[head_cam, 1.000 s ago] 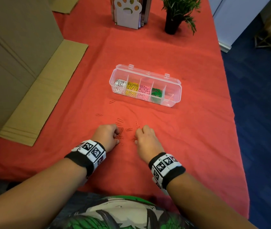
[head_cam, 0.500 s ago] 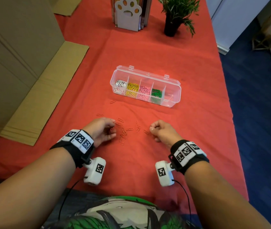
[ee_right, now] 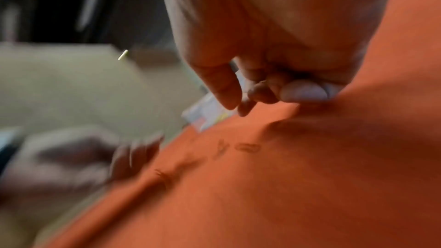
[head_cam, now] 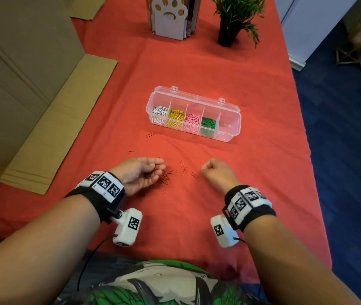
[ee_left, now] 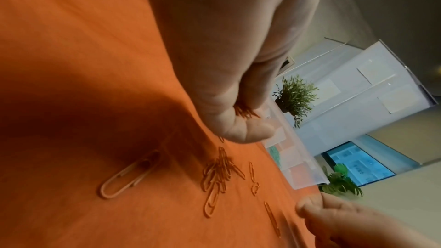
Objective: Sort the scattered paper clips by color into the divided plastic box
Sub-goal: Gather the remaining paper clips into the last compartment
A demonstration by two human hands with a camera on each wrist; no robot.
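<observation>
Several orange paper clips (head_cam: 165, 176) (ee_left: 222, 169) (ee_right: 247, 147) lie loose on the red cloth in front of me. My left hand (head_cam: 159, 167) (ee_left: 245, 120) lies palm inward beside the pile, and its curled fingers hold a small bunch of orange clips. My right hand (head_cam: 208, 169) (ee_right: 241, 105) is curled into a fist just right of the clips, and no clip shows in it. The clear divided box (head_cam: 230, 137) (ee_left: 298, 167) stands open beyond them. It holds white, yellow, pink and green clips, and its rightmost compartment looks nearly bare.
Two stray orange clips (head_cam: 150, 134) (head_cam: 132, 153) lie between the pile and the box. Flattened cardboard (head_cam: 43, 128) covers the table's left side. A paw-shaped holder (head_cam: 170, 20) and a potted plant (head_cam: 230, 23) stand at the far end. The table drops to blue floor on the right.
The hands have drawn apart from the pile. The left hand has turned from knuckles-up to palm inward, and the right fist has moved to the right.
</observation>
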